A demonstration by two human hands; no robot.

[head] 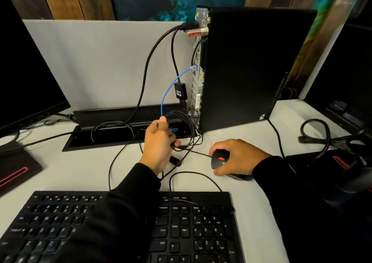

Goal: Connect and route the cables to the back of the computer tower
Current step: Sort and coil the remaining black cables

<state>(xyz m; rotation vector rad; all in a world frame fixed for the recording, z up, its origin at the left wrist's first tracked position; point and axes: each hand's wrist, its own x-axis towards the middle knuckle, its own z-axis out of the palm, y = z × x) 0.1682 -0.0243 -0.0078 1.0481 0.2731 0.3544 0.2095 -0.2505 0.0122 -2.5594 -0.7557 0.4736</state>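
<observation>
A black computer tower [251, 65] stands on the white desk with its rear panel [198, 71] facing left. A thick black cable [148, 65] and a black adapter [180, 91] hang from the panel's top. A blue network cable [171, 83] is plugged in mid-panel. My left hand [159, 143] grips a bundle of thin black cables [186, 129] in front of the tower's base. My right hand [239, 156] holds a black mouse [220, 158] with a red wheel, lifted off the desk. Its thin cord runs left toward the bundle.
A black keyboard [191, 228] lies at the desk's front. An open cable tray [112, 133] is set into the desk behind my left hand. Monitors stand at far left [26, 77] and far right [346, 85]. More coiled black cable [316, 131] lies at right.
</observation>
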